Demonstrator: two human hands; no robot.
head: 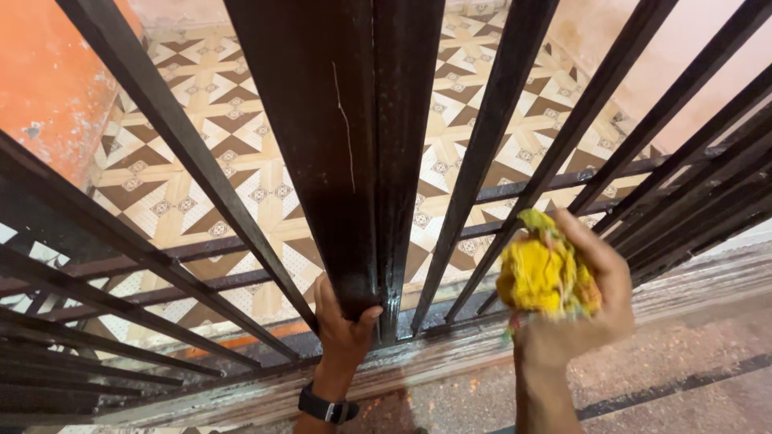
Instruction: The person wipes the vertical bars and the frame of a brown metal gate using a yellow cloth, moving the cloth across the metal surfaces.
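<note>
I look down through a dark metal gate (338, 145) with slanted bars. My left hand (344, 325), a black watch on its wrist, grips the bottom of the wide centre post of the gate. To the right, my right hand (575, 301) is closed around a crumpled yellow cloth (543, 273), held up just in front of the bars and a little above the sill.
Beyond the bars lies a patterned tiled floor (201, 120) in brown and cream. An orange wall (48, 80) stands at the left and a pale wall (691, 48) at the right. A worn stone sill (450, 354) runs under the gate, with speckled floor (683, 370) on my side.
</note>
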